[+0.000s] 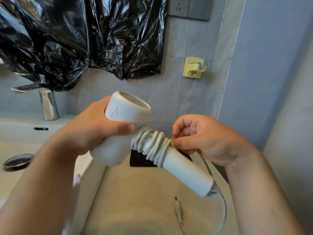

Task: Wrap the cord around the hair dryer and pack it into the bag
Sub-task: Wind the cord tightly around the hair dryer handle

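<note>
Two grips: left grip [91, 133] wraps the head of the hair dryer [128, 114]; right grip [208, 143] pinches the cord [152, 145] against the handle.
Done: many tight coils on the upper handle, between both grips.
Remaining: slack loop below the right grip needs winding, then packing; black plastic [67, 39] above the left grip may be the bag, cannot tell.
Room: wall [271, 82] close beside the right grip; sink [17, 126] under the left grip; tabletop [135, 192] well below both, room to swing the handle.

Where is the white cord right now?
In the head view, the cord is coiled round the handle of the hair dryer at mid-frame, between the left hand gripping the dryer's body and the right hand pinching it.
</note>
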